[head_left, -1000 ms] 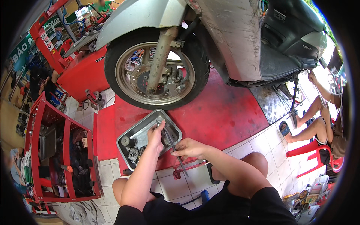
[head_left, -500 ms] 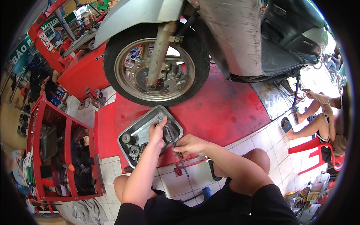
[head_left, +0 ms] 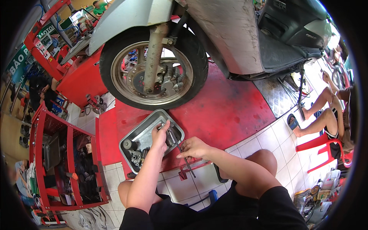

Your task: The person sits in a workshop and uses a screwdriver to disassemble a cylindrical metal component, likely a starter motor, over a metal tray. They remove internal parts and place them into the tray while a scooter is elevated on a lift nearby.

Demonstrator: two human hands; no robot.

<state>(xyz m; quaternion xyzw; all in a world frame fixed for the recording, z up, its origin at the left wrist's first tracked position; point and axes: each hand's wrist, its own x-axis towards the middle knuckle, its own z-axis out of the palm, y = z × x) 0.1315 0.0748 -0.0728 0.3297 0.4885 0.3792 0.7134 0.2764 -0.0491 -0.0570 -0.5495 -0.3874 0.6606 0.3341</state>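
Your left grip point(head_left: 159, 136) is closed around the far end of a thin metal rod point(head_left: 175, 140), above the grey tray point(head_left: 145, 133); your right grip point(head_left: 194, 148) pinches it (with thumb and fingers) nearer to you.

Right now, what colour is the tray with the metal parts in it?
The tray is silvery grey, and it shows best in the head view.

slender dark rod point(head_left: 175, 141) | straight, slanted | upper end in left grip point(head_left: 159, 135), right grip point(head_left: 193, 148) at mid-length, lower end free
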